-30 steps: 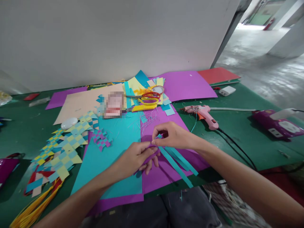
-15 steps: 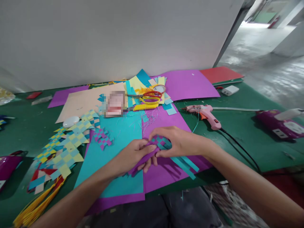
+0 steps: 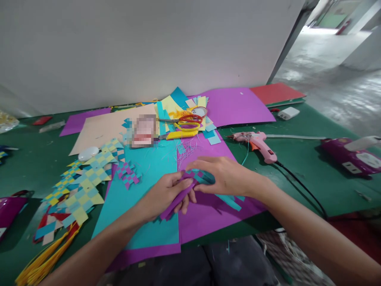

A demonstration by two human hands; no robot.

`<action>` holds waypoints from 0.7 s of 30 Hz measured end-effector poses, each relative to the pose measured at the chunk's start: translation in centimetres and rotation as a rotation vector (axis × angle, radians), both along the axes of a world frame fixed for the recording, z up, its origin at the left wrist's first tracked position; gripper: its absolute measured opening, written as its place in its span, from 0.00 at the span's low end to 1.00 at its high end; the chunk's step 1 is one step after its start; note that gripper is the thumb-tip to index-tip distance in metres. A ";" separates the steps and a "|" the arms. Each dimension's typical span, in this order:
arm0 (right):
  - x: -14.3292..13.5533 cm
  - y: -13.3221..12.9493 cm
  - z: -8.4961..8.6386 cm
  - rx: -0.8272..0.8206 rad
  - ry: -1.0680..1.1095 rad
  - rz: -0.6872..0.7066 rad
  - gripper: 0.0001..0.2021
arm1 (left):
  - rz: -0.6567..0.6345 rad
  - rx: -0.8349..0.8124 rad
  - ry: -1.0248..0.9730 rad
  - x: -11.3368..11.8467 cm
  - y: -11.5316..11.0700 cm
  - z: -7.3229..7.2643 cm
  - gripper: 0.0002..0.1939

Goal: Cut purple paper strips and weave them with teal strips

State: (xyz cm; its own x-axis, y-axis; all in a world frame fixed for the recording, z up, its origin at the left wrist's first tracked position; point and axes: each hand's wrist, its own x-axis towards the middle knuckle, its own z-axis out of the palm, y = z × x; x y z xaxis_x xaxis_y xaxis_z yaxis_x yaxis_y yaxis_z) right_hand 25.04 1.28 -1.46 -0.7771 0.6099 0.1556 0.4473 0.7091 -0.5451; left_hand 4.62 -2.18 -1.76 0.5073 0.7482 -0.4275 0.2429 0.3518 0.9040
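Between my hands is a piece of woven paper strips [image 3: 198,174] in purple and teal, checkered in its middle. My left hand [image 3: 169,192] pinches the purple strip ends, thumb on top and fingers beneath. My right hand [image 3: 220,174] curves over the checkered part and the teal strips, thumb and fingers closed around them. Loose teal strip ends [image 3: 229,201] stick out below my right hand. The weave is held above a teal paper sheet [image 3: 139,218] and a purple paper sheet [image 3: 205,222]. Part of it is hidden by my fingers.
A pink glue gun [image 3: 258,145] lies at the right, its black cord running toward the table edge. Scissors [image 3: 187,121] and a yellow-handled cutter [image 3: 181,135] lie behind my hands. Finished woven pieces [image 3: 92,171] and yellow tassels [image 3: 49,256] are at the left.
The right hand has rolled slightly over the weave, and the teal strips bend more inside it. Their loose ends have shifted up and left. The left hand keeps its hold.
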 end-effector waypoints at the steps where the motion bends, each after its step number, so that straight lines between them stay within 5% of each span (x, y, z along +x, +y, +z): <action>1: 0.0 0.0 0.0 -0.006 0.007 -0.011 0.21 | 0.021 0.017 0.003 0.0 0.0 0.0 0.17; 9: 0.0 0.1 -0.7 -0.133 0.105 -0.212 0.28 | 0.176 0.092 -0.022 0.4 -0.4 0.0 0.16; 13: 0.3 0.7 -0.2 -0.350 0.156 -0.160 0.15 | 0.183 0.082 -0.002 0.7 -0.5 0.0 0.14; 21: 0.1 1.1 -0.3 -0.545 0.267 -0.168 0.12 | 0.146 0.132 0.009 0.6 -0.7 -0.3 0.16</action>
